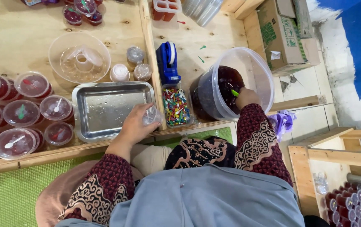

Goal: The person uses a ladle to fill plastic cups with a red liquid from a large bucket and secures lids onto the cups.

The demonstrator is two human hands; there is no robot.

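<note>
Head view looks straight down at a person seated before a low plywood counter (16, 38), both arms in patterned dark red sleeves. Left hand (136, 124) rests at the right edge of a shallow metal tray (105, 107), its grip curled around a small clear plastic cup (153, 115) that sits just at the tray's corner, touching the wooden divider there. Right hand (246, 97) reaches into a large clear tub (247, 71) tilted toward the person and holding dark red jelly (226, 84); its grip is pinched on a green utensil (234, 93) whose tip shows just above the fingers, though how much of it lies in the jelly cannot be told. Between the two hands stands a clear box of small coloured spoons (176, 107), with a blue tape dispenser (168, 61) just behind it. To the left of the tray, lidded cups of red jelly (21, 113) are stacked close together, several with a small spoon lying on the lid. Behind the tray sits a clear round bowl (79, 56) with a funnel shape inside, and three small wrapped cups (135, 54) near it. A cardboard box (287, 35) stands beyond the tub on the right. A green mat (12, 189) lies under the person's knees.
</note>
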